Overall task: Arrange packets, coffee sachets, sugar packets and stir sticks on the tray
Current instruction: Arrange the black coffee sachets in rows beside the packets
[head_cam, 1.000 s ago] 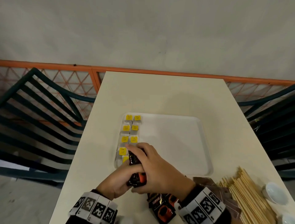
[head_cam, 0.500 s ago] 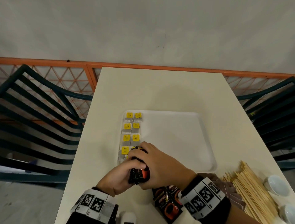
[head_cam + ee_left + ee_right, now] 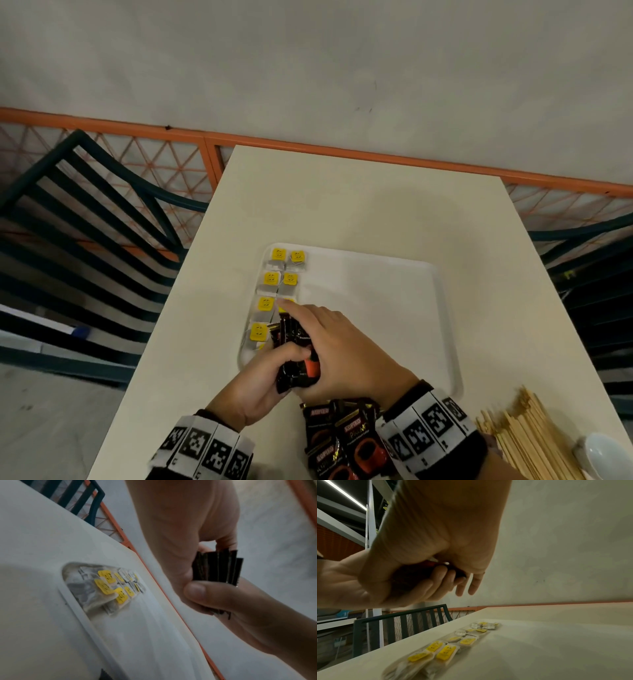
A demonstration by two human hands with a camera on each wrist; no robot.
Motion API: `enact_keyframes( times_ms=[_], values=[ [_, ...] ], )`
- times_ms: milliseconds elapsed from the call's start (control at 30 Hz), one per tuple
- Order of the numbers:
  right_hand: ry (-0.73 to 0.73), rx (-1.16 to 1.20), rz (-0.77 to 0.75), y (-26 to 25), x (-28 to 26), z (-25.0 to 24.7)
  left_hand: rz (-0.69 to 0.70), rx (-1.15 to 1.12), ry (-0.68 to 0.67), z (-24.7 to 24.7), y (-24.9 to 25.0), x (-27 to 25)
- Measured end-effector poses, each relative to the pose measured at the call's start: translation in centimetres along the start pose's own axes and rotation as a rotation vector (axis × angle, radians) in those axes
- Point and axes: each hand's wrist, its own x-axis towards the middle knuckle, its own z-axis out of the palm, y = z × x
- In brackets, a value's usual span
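A white tray (image 3: 394, 308) lies on the cream table (image 3: 359, 205). Several yellow-tagged packets (image 3: 270, 279) sit in two columns along its left side, also visible as packets (image 3: 109, 586) and packets (image 3: 444, 651). Both hands hold a stack of black coffee sachets (image 3: 296, 359) above the tray's near left corner. My left hand (image 3: 263, 380) grips the stack from below, thumb across it; the sachets (image 3: 217, 568) fan out past the thumb. My right hand (image 3: 329, 349) lies over the stack, its fingers stretching toward the packets. More black and orange sachets (image 3: 342, 442) lie by the near edge.
A bundle of wooden stir sticks (image 3: 524, 442) lies at the near right, beside a small white dish (image 3: 603, 452). Dark green chairs (image 3: 85, 222) stand on both sides of the table. An orange railing (image 3: 342, 147) runs behind the far edge.
Both hands, holding the sachet stack, have shifted slightly forward over the tray's near left corner. The right fingers now stretch further toward the packets.
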Motion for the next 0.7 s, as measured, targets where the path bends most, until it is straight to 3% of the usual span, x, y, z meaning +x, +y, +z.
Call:
enact_keyframes(
  times_ms=[100, 267, 533, 700],
  values=[
    [0.014, 0.157, 0.046, 1.1, -0.4, -0.3, 0.104, 0.005, 0.098, 0.2, 0.0, 0.9],
    [0.162, 0.693, 0.376, 3.6, -0.8, 1.2, 0.162, 0.011, 0.220, -1.2, 0.4, 2.5],
    [0.150, 1.043, 0.613, 5.4, 0.2, 1.6, 0.126, 0.060, 0.193, -2.5, 0.3, 3.7],
    [0.137, 1.080, 0.683, 6.4, 1.7, 1.8, 0.090, -0.006, 0.173, -3.4, 0.1, 4.4]
  ],
)
